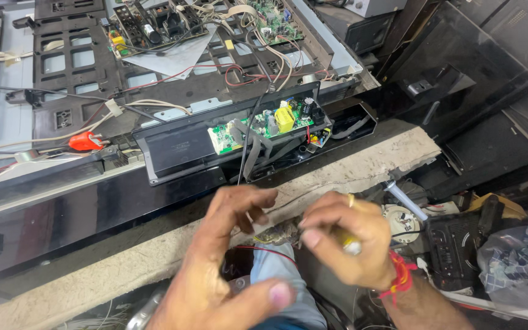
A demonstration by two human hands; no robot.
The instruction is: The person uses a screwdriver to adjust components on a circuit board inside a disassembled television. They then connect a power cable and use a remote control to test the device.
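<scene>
Fingers (258, 205) of the left hand (227, 256) curl loosely toward a small grey-brown part (279, 232), touching or pinching its near edge; motion blur keeps me from telling whether they truly grip it. The right hand (343, 238), just at three o'clock from the left, is clenched around a yellow-handled tool (348, 243) whose tip seems to point at that same part. Both hands hover over the worn edge of the bench (362, 165), with a thin red wire (264, 249) running below the part at six o'clock.

At twelve o'clock from the hands lies an opened black casing (178, 150) holding a green circuit board (264, 125) with a yellow component, and a dark cable (249, 143) drops from it toward the hands. An orange connector (85, 142) sits at ten o'clock, well apart.

By my reading, the work in hand is fine handling of the small part, one hand steadying while the other applies the tool. Any following move would call for a still left hand and a precisely placed tool tip, since the part is small and the wires crowd close.
</scene>
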